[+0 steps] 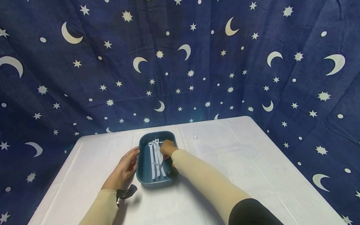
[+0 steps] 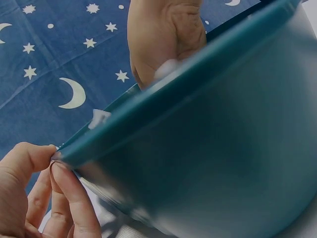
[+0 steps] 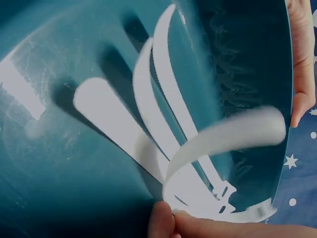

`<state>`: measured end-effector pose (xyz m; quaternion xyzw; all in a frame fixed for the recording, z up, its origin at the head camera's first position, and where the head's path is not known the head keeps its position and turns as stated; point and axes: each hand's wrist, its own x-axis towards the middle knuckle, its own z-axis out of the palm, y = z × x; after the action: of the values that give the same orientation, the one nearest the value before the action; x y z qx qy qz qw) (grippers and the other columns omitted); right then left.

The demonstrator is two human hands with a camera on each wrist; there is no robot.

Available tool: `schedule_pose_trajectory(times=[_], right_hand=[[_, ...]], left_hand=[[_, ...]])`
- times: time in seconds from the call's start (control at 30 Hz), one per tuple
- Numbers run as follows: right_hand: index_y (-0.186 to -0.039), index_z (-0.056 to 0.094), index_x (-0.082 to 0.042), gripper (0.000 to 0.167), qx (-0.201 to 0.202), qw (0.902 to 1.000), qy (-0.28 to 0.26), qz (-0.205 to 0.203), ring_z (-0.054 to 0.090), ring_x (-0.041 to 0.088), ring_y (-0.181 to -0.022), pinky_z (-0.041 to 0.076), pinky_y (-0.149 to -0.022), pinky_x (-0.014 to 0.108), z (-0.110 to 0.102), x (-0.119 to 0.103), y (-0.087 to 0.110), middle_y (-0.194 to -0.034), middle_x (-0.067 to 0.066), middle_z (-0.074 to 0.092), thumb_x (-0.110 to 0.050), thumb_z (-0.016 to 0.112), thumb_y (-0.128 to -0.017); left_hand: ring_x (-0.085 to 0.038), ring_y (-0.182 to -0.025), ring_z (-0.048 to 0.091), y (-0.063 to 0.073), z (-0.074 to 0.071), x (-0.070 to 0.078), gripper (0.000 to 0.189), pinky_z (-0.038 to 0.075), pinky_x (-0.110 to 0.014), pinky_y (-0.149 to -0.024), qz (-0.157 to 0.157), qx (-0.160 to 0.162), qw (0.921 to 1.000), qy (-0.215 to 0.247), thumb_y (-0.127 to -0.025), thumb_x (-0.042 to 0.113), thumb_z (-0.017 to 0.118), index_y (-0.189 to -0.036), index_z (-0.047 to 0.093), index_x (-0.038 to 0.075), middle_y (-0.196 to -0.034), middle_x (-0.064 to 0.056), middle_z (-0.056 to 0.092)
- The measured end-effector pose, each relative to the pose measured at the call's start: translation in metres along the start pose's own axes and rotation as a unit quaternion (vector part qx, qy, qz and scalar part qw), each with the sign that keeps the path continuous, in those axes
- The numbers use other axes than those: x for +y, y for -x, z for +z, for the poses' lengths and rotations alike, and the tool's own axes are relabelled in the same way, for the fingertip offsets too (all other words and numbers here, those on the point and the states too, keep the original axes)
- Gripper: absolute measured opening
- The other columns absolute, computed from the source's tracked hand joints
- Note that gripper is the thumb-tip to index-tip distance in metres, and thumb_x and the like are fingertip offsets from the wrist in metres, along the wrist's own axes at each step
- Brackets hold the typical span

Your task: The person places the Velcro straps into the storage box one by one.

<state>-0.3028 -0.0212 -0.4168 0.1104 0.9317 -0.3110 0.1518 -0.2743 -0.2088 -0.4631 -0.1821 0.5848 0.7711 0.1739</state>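
A teal plastic tub (image 1: pixel 157 185) stands on the white-covered table. My left hand (image 1: pixel 126 164) holds its left rim; in the left wrist view the thumb and fingers (image 2: pixel 74 193) pinch the edge. Several white cable straps (image 1: pixel 152 162) with slotted heads lie lengthwise inside the tub. Down in the tub, over its right side, is my right hand (image 1: pixel 167 148). Its thumb and finger pinch one white cable strap (image 3: pixel 228 134), whose free end curls up above the others in the right wrist view.
Another white strap (image 1: pixel 196 143) lies on the white tablecloth (image 1: pixel 233 162), right of the tub. A dark blue curtain (image 1: pixel 174 78) with moons and stars hangs behind and beside the table. A dark strap (image 1: pixel 126 193) hangs off my left wrist.
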Motion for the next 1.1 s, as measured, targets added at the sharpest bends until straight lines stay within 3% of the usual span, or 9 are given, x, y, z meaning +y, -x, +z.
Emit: schedule_pose_trajectory(times=[0.2, 0.3, 0.4, 0.53, 0.7, 0.9, 1.0, 1.1], right_hand=[[-0.093, 0.063, 0.016, 0.012, -0.004, 0.9999, -0.015, -0.003, 0.074, 0.025, -0.066, 0.061, -0.054, 0.026, 0.000, 0.000, 0.002, -0.062, 0.016, 0.062, 0.008, 0.062, -0.085], [-0.084, 0.062, 0.013, 0.003, -0.021, 0.9992, -0.035, -0.002, 0.074, 0.026, -0.070, 0.063, -0.058, 0.028, -0.004, 0.000, 0.004, -0.063, 0.016, 0.061, 0.011, 0.063, -0.083], [-0.074, 0.058, 0.008, 0.010, -0.047, 0.9966, -0.067, -0.004, 0.072, 0.026, -0.065, 0.063, -0.061, 0.029, -0.014, -0.002, 0.006, -0.061, 0.013, 0.056, 0.013, 0.064, -0.081], [-0.073, 0.058, 0.006, 0.012, -0.096, 0.9847, -0.145, -0.014, 0.061, 0.021, -0.054, 0.064, -0.070, 0.032, -0.039, -0.003, 0.010, -0.062, 0.011, 0.053, 0.011, 0.064, -0.083], [-0.088, 0.059, 0.006, 0.006, -0.143, 0.9653, -0.218, -0.012, 0.058, 0.017, -0.059, 0.062, -0.083, 0.034, -0.085, 0.004, 0.009, -0.072, 0.011, 0.056, 0.003, 0.064, -0.089], [-0.115, 0.061, 0.010, 0.027, -0.110, 0.9670, -0.230, 0.001, 0.060, 0.015, -0.068, 0.062, -0.077, 0.028, -0.123, 0.038, -0.007, -0.100, 0.017, 0.065, -0.001, 0.063, -0.090], [-0.119, 0.061, 0.009, 0.032, -0.082, 0.9708, -0.226, 0.000, 0.062, 0.014, -0.070, 0.062, -0.074, 0.026, -0.131, 0.061, -0.015, -0.115, 0.021, 0.066, -0.003, 0.064, -0.090], [-0.120, 0.062, 0.007, 0.033, -0.065, 0.9710, -0.230, 0.007, 0.062, 0.012, -0.069, 0.061, -0.072, 0.024, -0.134, 0.083, -0.019, -0.116, 0.020, 0.066, -0.006, 0.065, -0.089]], left_hand=[[0.002, -0.063, 0.061, 0.000, 0.001, 0.000, 0.048, 0.053, -0.008, -0.053, 0.001, 0.001, 1.0000, 0.002, -0.096, 0.027, 0.061, -0.141, 0.046, 0.023, -0.093, 0.010, 0.064], [0.002, -0.061, 0.061, 0.000, 0.001, -0.001, 0.047, 0.053, -0.009, -0.052, 0.000, 0.002, 1.0000, 0.003, -0.096, 0.027, 0.062, -0.140, 0.046, 0.023, -0.092, 0.009, 0.064], [0.001, -0.061, 0.061, 0.000, 0.000, -0.001, 0.048, 0.053, -0.009, -0.052, -0.002, 0.003, 1.0000, 0.004, -0.096, 0.028, 0.062, -0.141, 0.046, 0.023, -0.093, 0.009, 0.064], [0.002, -0.062, 0.060, -0.001, 0.001, 0.000, 0.052, 0.053, -0.008, -0.053, -0.005, 0.004, 1.0000, 0.002, -0.096, 0.029, 0.062, -0.144, 0.044, 0.023, -0.095, 0.008, 0.062], [0.003, -0.062, 0.058, -0.002, 0.002, 0.002, 0.055, 0.052, -0.008, -0.052, -0.007, 0.011, 0.9999, -0.004, -0.095, 0.029, 0.061, -0.146, 0.042, 0.023, -0.095, 0.008, 0.060], [0.003, -0.062, 0.059, -0.001, 0.003, 0.001, 0.053, 0.053, -0.008, -0.052, -0.007, 0.011, 0.9999, -0.002, -0.095, 0.027, 0.061, -0.145, 0.043, 0.023, -0.094, 0.009, 0.061], [0.003, -0.062, 0.059, 0.000, 0.002, 0.001, 0.054, 0.053, -0.008, -0.053, -0.007, 0.007, 1.0000, 0.000, -0.096, 0.027, 0.061, -0.146, 0.042, 0.022, -0.095, 0.008, 0.061], [0.003, -0.062, 0.059, 0.001, 0.001, 0.001, 0.054, 0.053, -0.008, -0.053, -0.007, 0.005, 1.0000, -0.001, -0.096, 0.028, 0.061, -0.146, 0.042, 0.022, -0.096, 0.007, 0.061]])
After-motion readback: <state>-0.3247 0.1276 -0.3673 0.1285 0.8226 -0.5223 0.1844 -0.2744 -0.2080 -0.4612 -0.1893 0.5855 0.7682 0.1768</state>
